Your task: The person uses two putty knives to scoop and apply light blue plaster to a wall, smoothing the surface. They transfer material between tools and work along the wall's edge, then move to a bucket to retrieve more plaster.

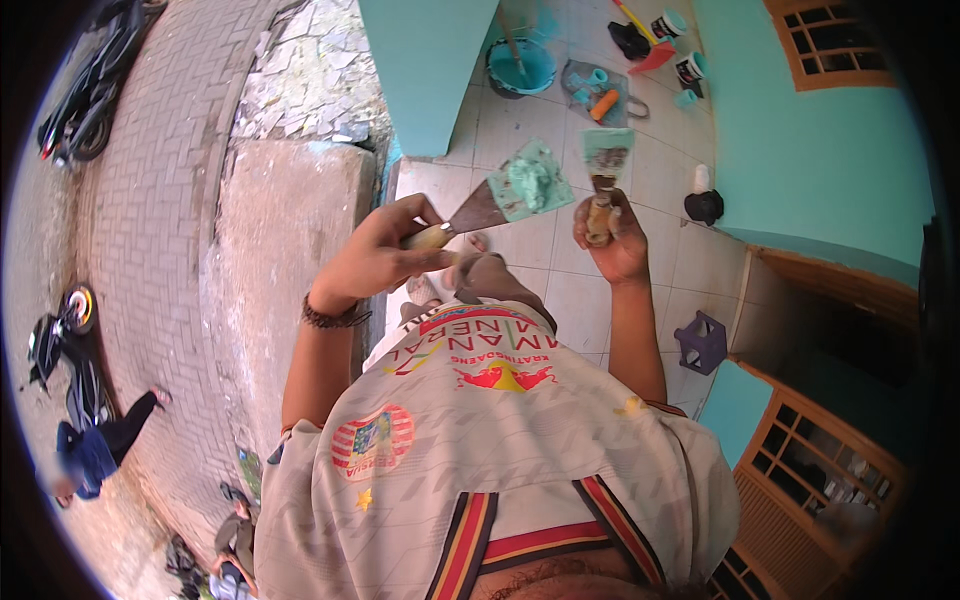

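My left hand (375,250) grips the pale handle of a wide putty knife (475,210), its blade tilted up to the right. A thick lump of mint-green putty (535,182) covers the far half of that blade. To the right, my right hand (618,238) is wrapped round the handle of a narrower putty knife (606,160). This second blade points away from me and carries a smear of green with brown patches. The two blades are apart, with a small gap between them.
Beyond the hands stand a bucket (520,68) of turquoise paint and a grey bag (592,90) with an orange-handled tool. Paint cans (690,68) line the green wall (820,150). A purple stool (700,342) is at right. Motorbikes (75,350) and a person (95,450) are at left.
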### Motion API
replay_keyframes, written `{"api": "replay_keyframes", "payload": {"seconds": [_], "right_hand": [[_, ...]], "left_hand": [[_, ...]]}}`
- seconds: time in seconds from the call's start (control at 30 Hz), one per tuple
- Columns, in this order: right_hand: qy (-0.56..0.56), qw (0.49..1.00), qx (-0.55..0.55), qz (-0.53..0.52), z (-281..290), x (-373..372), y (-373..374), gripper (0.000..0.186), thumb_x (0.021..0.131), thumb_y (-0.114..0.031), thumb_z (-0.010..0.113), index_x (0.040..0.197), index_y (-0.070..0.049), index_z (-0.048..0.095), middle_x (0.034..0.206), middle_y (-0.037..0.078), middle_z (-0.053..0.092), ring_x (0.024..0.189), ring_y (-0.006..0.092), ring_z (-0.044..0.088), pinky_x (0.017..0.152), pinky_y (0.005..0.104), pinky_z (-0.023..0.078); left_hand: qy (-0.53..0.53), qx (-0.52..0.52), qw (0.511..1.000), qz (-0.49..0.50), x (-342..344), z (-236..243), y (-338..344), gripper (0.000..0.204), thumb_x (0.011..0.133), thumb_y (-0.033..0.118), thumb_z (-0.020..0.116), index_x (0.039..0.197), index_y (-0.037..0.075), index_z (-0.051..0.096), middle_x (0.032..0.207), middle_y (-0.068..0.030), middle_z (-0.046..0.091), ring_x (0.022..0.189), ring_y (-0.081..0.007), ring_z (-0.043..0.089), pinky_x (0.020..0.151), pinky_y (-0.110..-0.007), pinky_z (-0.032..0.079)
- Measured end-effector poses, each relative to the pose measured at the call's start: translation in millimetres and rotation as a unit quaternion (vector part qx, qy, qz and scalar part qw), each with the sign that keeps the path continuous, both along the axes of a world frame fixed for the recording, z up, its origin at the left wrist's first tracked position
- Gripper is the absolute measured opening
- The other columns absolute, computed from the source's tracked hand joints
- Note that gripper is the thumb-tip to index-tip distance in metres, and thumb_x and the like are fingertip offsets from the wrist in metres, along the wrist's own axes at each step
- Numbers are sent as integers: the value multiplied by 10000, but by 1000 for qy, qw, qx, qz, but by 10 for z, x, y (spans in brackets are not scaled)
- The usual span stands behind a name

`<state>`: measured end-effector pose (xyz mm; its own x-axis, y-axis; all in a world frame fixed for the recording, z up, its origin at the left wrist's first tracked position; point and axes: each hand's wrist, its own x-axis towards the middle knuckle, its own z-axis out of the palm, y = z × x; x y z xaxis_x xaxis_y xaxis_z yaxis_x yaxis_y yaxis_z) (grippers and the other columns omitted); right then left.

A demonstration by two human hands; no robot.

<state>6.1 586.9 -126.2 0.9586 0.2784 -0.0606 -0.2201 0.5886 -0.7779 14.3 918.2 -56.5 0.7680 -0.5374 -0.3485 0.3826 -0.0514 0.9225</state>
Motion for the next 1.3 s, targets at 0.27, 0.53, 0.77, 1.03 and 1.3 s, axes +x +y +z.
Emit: {"api": "replay_keyframes", "payload": {"seconds": [0.27,0.53,0.77,1.03,1.3], "right_hand": [[-136,986,-63,69,60,1438,722,277,788,-88,689,1042,-56,584,989,68,582,831,129,509,706,258,399],[-235,947,-218,16,601,1928,1343,297,686,73,724,941,-46,628,1003,53,576,890,119,558,736,254,474],[-245,890,-366,-119,589,1370,2277,299,639,51,773,892,-54,652,960,50,596,840,116,580,712,242,488],[-104,820,-479,-294,397,252,3785,284,639,16,778,883,-43,645,924,28,598,822,118,563,708,257,471],[-95,841,-331,-417,384,-55,5187,314,706,-68,763,974,-29,605,942,46,595,794,122,530,719,244,418]], "left_hand": [[26,-56,998,17,846,251,944,261,755,25,725,903,29,510,701,-8,572,477,-19,439,385,-171,293],[-32,-99,992,-74,1631,364,1798,242,759,35,746,875,27,533,717,19,559,577,-14,453,460,-185,315],[-64,-90,962,-250,2363,-106,2888,263,735,1,746,876,29,526,644,41,516,485,-8,418,417,-181,288],[10,-139,922,-360,2708,-335,4016,258,739,-19,723,881,28,513,613,34,518,457,-11,424,401,-174,288],[-23,-164,904,-395,2564,-397,4729,241,733,-25,710,895,9,535,614,-1,547,426,-37,447,366,-185,302]]}}
